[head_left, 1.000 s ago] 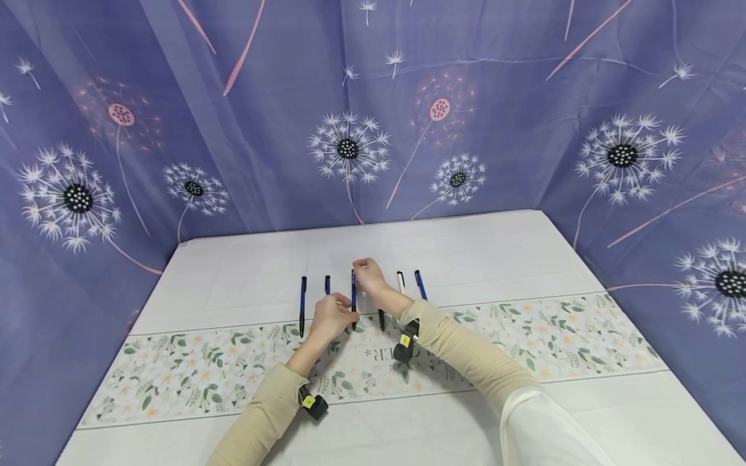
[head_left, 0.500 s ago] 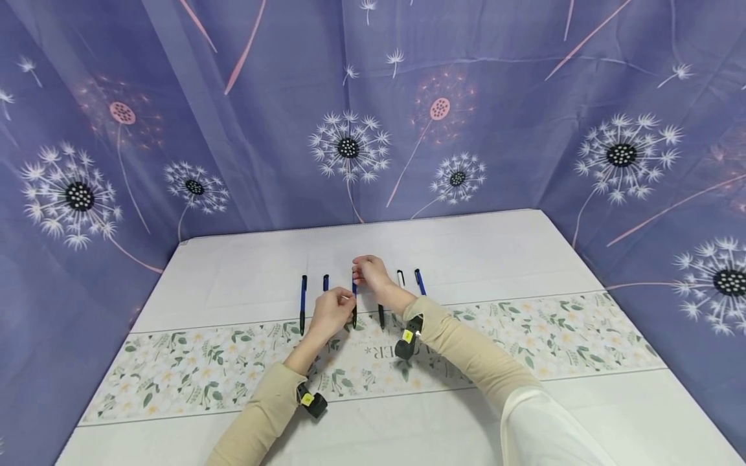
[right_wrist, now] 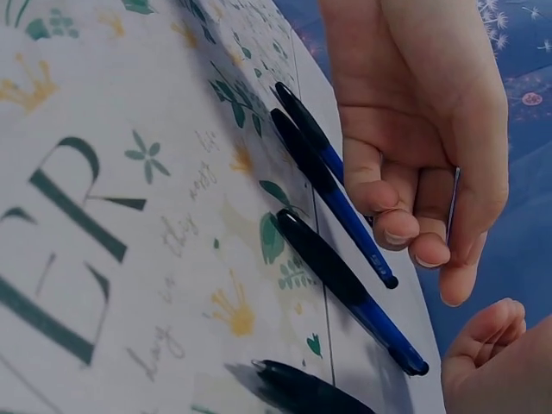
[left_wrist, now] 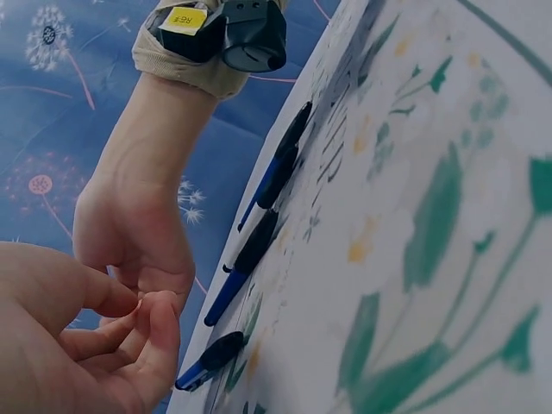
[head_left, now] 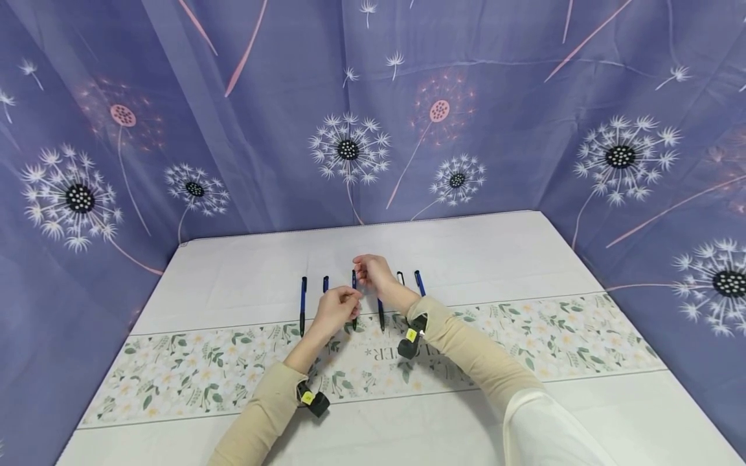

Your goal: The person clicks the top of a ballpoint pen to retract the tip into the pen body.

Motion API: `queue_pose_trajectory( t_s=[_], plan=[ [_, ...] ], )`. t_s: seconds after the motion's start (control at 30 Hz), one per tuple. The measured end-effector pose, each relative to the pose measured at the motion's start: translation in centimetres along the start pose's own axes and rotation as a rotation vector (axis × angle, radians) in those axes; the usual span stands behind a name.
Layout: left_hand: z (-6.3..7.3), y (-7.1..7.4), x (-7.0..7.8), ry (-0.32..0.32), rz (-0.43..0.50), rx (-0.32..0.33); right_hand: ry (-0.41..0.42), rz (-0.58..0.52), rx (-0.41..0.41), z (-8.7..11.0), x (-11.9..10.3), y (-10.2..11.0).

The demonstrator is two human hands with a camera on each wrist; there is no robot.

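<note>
Several click pens, most of them blue with black grips, lie in a row on the table. Both hands are over the middle blue pen (head_left: 353,279). My left hand (head_left: 337,309) is by its black grip end, thumb and fingertips drawn together with nothing visible between them, as the left wrist view also shows. By its clip end is my right hand (head_left: 373,274), its fingers loosely bent and holding nothing. To the right lies another blue pen (head_left: 381,310), partly behind the right hand. Whether any fingertip touches the middle pen is hard to tell.
At the row's left are two blue pens, the outer pen (head_left: 303,301) in full view. A white pen (head_left: 400,278) and a blue pen (head_left: 420,283) lie at right, partly behind the right forearm. A floral runner (head_left: 513,343) crosses the white table (head_left: 489,252); a purple curtain (head_left: 280,97) encloses it.
The hands have come off the middle pen they were touching at its two ends. My left hand has risen slightly; my right hand has shifted a little to the right. The pens barely differ.
</note>
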State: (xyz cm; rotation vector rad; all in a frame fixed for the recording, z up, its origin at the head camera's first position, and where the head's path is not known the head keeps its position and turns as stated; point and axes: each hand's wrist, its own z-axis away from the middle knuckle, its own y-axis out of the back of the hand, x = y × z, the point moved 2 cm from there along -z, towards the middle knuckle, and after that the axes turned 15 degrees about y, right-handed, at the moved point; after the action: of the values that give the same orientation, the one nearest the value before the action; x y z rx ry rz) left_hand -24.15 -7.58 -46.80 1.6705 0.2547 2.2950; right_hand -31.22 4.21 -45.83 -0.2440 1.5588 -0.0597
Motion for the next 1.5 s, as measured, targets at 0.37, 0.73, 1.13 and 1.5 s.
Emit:
queue_pose_trajectory(
  t_s=[0.37, 0.73, 1.13, 1.5],
  plan=[
    [0.3, -0.7, 0.8, 0.025, 0.048, -0.039, -0.017, -0.071, 0.041, -0.1, -0.3, 0.6],
    [0.0, -1.1, 0.8, 0.041, 0.072, -0.071, -0.021, -0.021, 0.021, -0.3, -0.5, 1.7],
    [0.0, -1.5, 1.1, 0.090, 0.026, -0.127, -0.039, 0.054, 0.016, -0.1, -0.6, 2.4],
    [0.2, -1.8, 1.7, 0.079, -0.111, -0.106, 0.000, 0.229, 0.019, 0.0, -0.6, 2.8]
  ],
)
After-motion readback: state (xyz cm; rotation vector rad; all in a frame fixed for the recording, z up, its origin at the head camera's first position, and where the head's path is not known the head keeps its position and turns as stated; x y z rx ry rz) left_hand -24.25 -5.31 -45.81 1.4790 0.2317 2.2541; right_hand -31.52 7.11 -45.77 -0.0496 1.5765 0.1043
